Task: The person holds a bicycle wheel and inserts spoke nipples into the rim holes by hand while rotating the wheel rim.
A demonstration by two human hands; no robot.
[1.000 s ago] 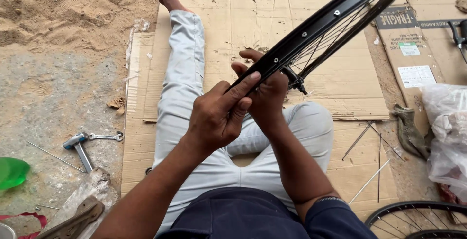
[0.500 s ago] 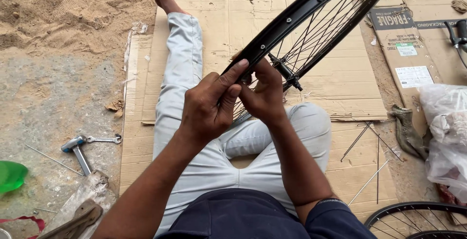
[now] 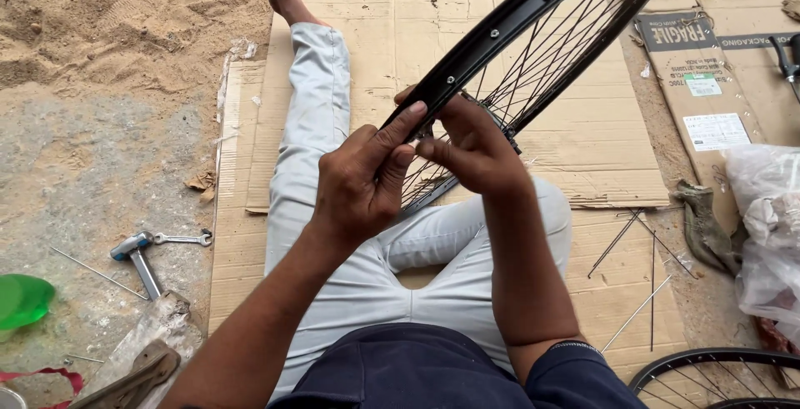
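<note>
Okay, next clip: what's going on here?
A person sits on flattened cardboard with one leg stretched out, holding a black bicycle wheel rim over the lap. The left hand and right hand both pinch at the rim's lower edge, where the spokes meet it; what the fingertips hold is too small to tell. Loose spokes lie on the cardboard, a wrench and a hammer lie on the ground, and a second wheel shows at the corner.

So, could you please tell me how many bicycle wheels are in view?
2: one black wheel held in both hands above the lap, and a second wheel on the ground at lower right, partly cut off.
</note>
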